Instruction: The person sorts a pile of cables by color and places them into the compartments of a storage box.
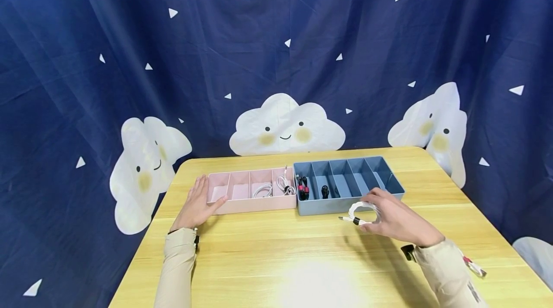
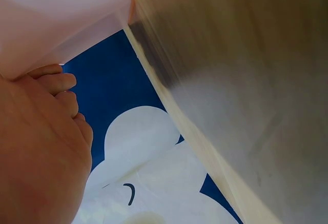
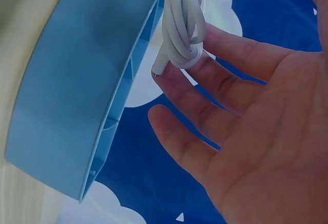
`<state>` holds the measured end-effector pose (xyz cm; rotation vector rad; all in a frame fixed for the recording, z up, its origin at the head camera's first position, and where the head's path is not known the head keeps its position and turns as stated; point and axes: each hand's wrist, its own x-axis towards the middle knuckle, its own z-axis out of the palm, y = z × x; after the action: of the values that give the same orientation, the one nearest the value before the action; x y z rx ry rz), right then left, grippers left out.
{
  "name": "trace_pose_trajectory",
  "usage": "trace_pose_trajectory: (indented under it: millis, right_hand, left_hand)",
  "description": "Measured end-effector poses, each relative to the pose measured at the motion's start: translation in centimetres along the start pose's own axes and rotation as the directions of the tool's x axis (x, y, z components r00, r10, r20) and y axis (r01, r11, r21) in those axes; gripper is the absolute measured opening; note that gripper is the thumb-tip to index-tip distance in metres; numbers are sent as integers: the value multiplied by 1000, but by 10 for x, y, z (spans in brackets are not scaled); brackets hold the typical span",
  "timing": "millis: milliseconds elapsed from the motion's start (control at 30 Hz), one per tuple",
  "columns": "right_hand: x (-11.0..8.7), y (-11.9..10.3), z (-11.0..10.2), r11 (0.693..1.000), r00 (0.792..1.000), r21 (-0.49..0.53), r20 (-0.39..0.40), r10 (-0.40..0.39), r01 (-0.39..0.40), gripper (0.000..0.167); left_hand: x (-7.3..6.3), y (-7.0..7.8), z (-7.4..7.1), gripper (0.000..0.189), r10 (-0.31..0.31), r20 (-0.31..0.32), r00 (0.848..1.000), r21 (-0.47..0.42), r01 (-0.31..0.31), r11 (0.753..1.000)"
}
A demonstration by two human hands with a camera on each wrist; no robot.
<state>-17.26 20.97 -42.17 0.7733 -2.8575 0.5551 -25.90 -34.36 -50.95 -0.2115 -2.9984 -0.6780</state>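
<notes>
My right hand (image 1: 402,219) holds a coiled white cable (image 1: 353,208) above the table, just in front of the blue divided box (image 1: 321,207). A black tie binds the coil, and one plug end sticks out to the left. In the right wrist view the bundled white cable (image 3: 179,26) hangs at the fingertips; the thumb's grip is mostly out of sight. My left hand (image 1: 195,208) rests against the left end of the pink divided box (image 1: 255,206), its fingers along the side and the thumb spread over the front edge.
Two coiled white cables (image 1: 285,185) lie in the pink box's right-hand compartments. Black cables (image 1: 304,188) sit in the blue box's left compartments. A red-and-white cable end (image 1: 475,267) shows beside my right sleeve. Behind the wooden table (image 1: 259,250) hangs a dark blue curtain (image 1: 216,58).
</notes>
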Motion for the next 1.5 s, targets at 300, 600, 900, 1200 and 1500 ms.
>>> trace_pose_trajectory:
  millis: [300,600,900,1200,1500]
  right_hand:
    - [12,-7,-2,1000,1000,-14,-9,-24,24,56]
    - [27,-14,-5,997,997,-14,-29,-71,71,52]
    - [39,-21,-7,998,998,-3,12,-58,58,57]
    - [53,-25,-7,998,998,24,32,-52,51,58]
    - [66,-27,-6,998,998,51,49,-33,31,62]
  left_hand:
    - [-1,-1,0,114,-3,1,1000,6,3,1000]
    - [-1,2,-2,112,8,-6,1000,4,-8,1000]
    - [-1,3,-1,111,11,-12,1000,7,-10,1000]
    - [1,0,0,111,14,-16,1000,7,-14,1000]
    - [0,-1,1,113,9,-8,1000,4,-9,1000]
